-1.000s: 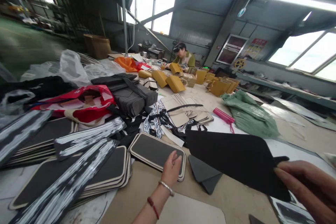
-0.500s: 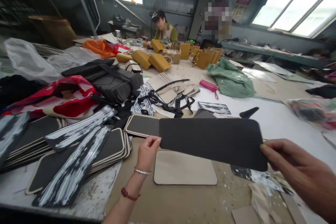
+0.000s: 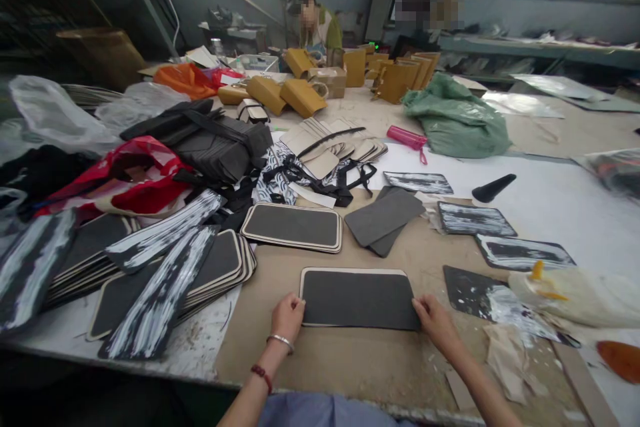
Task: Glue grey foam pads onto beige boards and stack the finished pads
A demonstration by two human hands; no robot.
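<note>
A dark grey rectangular panel (image 3: pixel 357 300) with rounded corners lies over a cream panel (image 3: pixel 356 271), whose pale rim shows along the top and left. My left hand (image 3: pixel 289 317) pinches the dark panel's left edge, thumb and fingers together. At the opposite end, my right hand (image 3: pixel 434 320) grips the right edge the same way. Just beyond sits a small stack of cream-edged dark panels (image 3: pixel 293 225). To its right, two loose dark panels (image 3: pixel 384 213) lie crossed.
Stacked panels (image 3: pixel 215 273) with white-smeared black strips (image 3: pixel 165 293) fill the left. Smeared pieces (image 3: pixel 475 219), a black tapered object (image 3: pixel 494 188) and a glue-spotted pad (image 3: pixel 480 290) lie right. Farther back are a green bag (image 3: pixel 455 117), mustard boxes (image 3: pixel 303 99) and a seated person (image 3: pixel 320 23).
Both hands have brought the dark panel down and toward me, from held up in the air to lying on the cream panel. The view has tilted downward.
</note>
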